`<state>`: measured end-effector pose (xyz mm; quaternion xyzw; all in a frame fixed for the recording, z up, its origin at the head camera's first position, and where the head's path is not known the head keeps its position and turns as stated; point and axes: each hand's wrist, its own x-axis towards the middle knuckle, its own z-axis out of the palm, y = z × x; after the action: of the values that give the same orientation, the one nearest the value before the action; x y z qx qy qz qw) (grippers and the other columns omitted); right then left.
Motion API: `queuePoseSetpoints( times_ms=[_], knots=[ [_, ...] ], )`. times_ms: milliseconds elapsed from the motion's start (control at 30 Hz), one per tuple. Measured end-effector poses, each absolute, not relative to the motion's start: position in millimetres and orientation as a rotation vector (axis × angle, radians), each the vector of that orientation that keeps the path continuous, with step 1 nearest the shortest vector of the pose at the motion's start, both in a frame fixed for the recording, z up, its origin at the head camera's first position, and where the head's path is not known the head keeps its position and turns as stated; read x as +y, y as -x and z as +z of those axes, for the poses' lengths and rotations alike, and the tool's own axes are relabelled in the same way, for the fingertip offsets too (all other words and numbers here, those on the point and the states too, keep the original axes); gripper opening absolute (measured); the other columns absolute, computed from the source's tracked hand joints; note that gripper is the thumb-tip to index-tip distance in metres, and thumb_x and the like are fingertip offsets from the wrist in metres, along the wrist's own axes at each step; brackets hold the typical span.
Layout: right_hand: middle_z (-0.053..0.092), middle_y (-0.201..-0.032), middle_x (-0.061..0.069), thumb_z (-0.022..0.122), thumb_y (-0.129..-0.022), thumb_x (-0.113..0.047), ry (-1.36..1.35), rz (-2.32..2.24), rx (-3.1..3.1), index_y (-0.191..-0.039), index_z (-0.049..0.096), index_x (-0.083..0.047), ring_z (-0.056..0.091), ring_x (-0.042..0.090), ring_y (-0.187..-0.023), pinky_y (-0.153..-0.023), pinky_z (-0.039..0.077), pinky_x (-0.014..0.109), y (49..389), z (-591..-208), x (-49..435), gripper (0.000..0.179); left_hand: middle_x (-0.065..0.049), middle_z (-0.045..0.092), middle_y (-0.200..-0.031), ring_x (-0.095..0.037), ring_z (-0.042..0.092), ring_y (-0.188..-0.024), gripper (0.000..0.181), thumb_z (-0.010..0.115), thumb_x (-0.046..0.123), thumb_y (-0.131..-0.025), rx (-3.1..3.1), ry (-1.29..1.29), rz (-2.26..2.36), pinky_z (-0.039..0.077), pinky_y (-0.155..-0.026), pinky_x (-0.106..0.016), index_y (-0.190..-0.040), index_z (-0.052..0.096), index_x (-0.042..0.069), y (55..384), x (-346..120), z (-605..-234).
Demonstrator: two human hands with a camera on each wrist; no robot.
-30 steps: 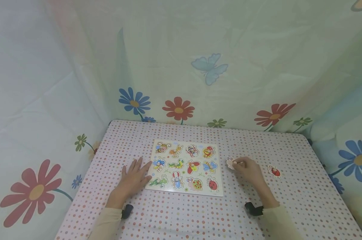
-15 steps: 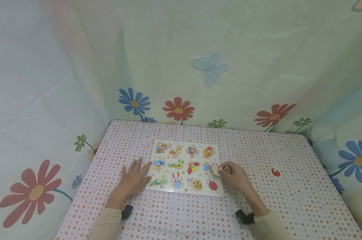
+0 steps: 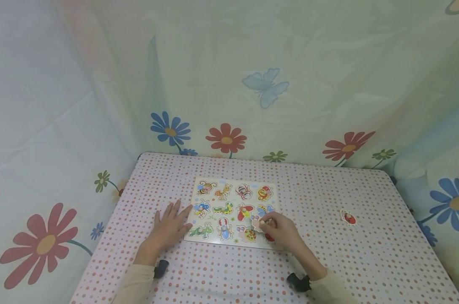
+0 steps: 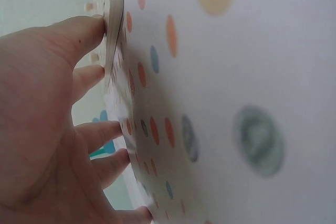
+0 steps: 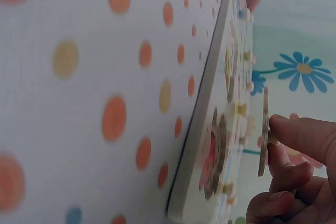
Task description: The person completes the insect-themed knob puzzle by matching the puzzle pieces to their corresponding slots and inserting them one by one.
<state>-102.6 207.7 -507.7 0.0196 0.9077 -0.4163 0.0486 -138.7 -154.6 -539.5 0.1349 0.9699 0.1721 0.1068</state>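
My right hand (image 3: 282, 230) pinches the small knob of a pale pink wooden puzzle piece (image 3: 256, 223). In the right wrist view the piece (image 5: 264, 135) stands edge-on, apart from the board's surface. Below it in the head view lies a knob puzzle board (image 3: 214, 220) with rows of colourful bugs, among them a spotted snail (image 3: 250, 234) near the front right. A red ladybug (image 3: 269, 237) at the board's corner is partly covered by the right hand. My left hand (image 3: 169, 228) rests flat with fingers spread, its thumb and index fingertips at the board's left edge (image 4: 112, 19).
A loose ladybug piece (image 3: 348, 217) lies on the dotted tablecloth (image 3: 385, 249) to the right of the board. Behind the table hangs a flowered curtain (image 3: 290, 126), which also closes in both sides. Black wrist mounts (image 3: 299, 282) sit under the forearms.
The right hand has carried the pinched puzzle piece leftward from the cloth beside the board to over the board's front right part. The left hand has stayed in place.
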Motion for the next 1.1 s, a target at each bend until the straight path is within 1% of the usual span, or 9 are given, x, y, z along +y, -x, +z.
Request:
queuePoseSetpoints(
  times_ms=[233,500,767,1100],
  knots=[
    [0.044,-0.062,-0.002,0.075,-0.089,-0.014,-0.021,-1.227,2.787,-0.098,0.07,-0.012,0.038,0.011,-0.052,-0.047,0.031,0.022,101,-514,191,0.011,-0.016,0.011,-0.166,-0.041,0.005,-0.15,0.062,0.052,0.044,-0.103,2.866,-0.397,0.508,-0.002,-0.112,-0.072,-0.159,0.032,0.027,139,-155,-542],
    [0.046,-0.061,-0.003,0.075,-0.087,-0.013,0.01,-1.206,2.762,-0.092,0.069,-0.015,0.039,0.01,-0.052,-0.047,0.033,0.023,100,-518,180,0.008,-0.017,0.012,-0.165,-0.042,0.007,-0.15,0.062,0.052,0.044,-0.103,2.867,-0.413,0.5,0.0,-0.112,-0.073,-0.159,0.032,0.026,138,-154,-541],
    [0.046,-0.06,-0.003,0.074,-0.086,-0.011,0.045,-1.198,2.742,-0.092,0.069,-0.016,0.039,0.01,-0.051,-0.047,0.033,0.022,98,-521,175,0.009,-0.016,0.012,-0.166,-0.041,0.006,-0.15,0.062,0.052,0.046,-0.102,2.87,-0.401,0.496,-0.001,-0.112,-0.072,-0.159,0.032,0.028,138,-154,-544],
    [0.046,-0.06,-0.004,0.074,-0.087,-0.012,0.095,-1.169,2.749,-0.091,0.068,-0.015,0.04,0.009,-0.051,-0.047,0.033,0.022,96,-525,174,0.008,-0.016,0.011,-0.166,-0.041,0.005,-0.15,0.062,0.052,0.045,-0.103,2.867,-0.405,0.506,-0.002,-0.112,-0.072,-0.159,0.032,0.027,139,-155,-544]
  ],
)
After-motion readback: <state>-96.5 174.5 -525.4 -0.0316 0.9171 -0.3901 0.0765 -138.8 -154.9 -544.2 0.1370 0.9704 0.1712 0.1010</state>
